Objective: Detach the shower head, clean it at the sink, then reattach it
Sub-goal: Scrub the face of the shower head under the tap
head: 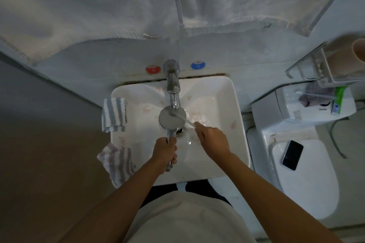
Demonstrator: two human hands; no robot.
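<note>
The left hand (165, 153) curls round the shower head (172, 118) handle, holding it over the sink (227, 104) under the tap (173, 85). The right hand (212, 140) pinches a thin brush (187, 120) at its 3 o'clock rim. Two striped cloths (114, 114) drape the sink's 9 o'clock edge. A phone (292, 155) lies on the toilet lid (308, 189). No writing is legible.

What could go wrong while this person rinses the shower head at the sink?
Water bouncing off the shower head under the tap could splash toward the phone on the toilet lid. The left hand holds only the wet handle, so its grip might slip and the head could knock the sink.
</note>
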